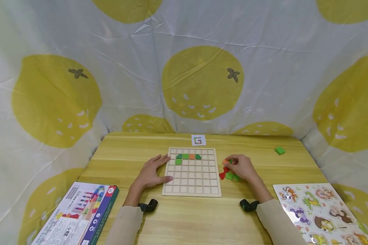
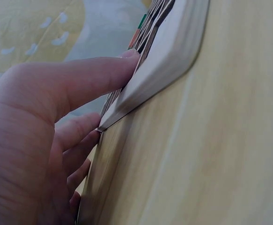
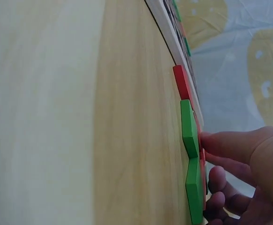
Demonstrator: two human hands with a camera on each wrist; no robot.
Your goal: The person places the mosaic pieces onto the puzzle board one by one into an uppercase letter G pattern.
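Note:
A wooden grid board [image 1: 191,177] lies in the middle of the table. Dark green rounded corner pieces, light green squares and an orange square [image 1: 192,156] fill some of its upper cells. My left hand [image 1: 150,172] rests along the board's left edge, fingers extended; its thumb [image 2: 120,70] lies over the rim in the left wrist view. Right of the board, my right hand [image 1: 243,167] pinches an orange piece [image 1: 225,162] between thumb and index finger. Below those fingertips lie red pieces [image 1: 222,176] and green squares [image 1: 229,175], standing out close up as a green block [image 3: 188,129] in the right wrist view.
Behind the board lies a small card [image 1: 198,140] with a coloured G-like pattern. A green piece [image 1: 280,150] sits alone at the far right. A toy box [image 1: 76,214] is at the front left, an animal puzzle sheet [image 1: 322,211] at the front right. A lemon-print curtain [image 1: 202,81] hangs behind.

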